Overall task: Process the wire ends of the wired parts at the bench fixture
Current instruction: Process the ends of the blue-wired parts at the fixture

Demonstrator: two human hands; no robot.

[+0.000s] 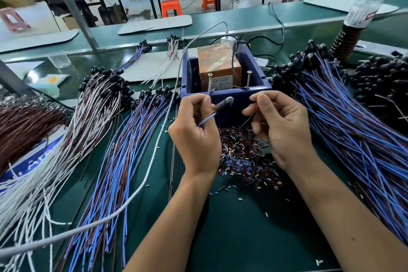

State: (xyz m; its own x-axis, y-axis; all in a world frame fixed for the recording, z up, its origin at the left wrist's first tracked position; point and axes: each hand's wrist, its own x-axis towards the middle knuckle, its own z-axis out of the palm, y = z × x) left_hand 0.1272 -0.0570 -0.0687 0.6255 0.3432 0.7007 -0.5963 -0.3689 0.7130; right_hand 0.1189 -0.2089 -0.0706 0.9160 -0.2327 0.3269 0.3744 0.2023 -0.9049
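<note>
Fingers (204,104) of my left hand (194,137) are curled tight, pinching a blue wire (206,119) whose end rises toward the blue fixture box (227,93), just in front of its near wall; a blurred dark part (224,104) sits beside that hand. My right hand (280,130) pinches a thin brown wire (248,120) between thumb and forefinger, also just in front of the box. Below the box lies a heap of cut insulation bits (242,157). To do this well, I judge each end should be presented straight to the box's near edge, one at a time, held short so it cannot bend. Waiting bundles (353,130) lie right of the box, others (123,150) left; I should keep them apart.
</note>
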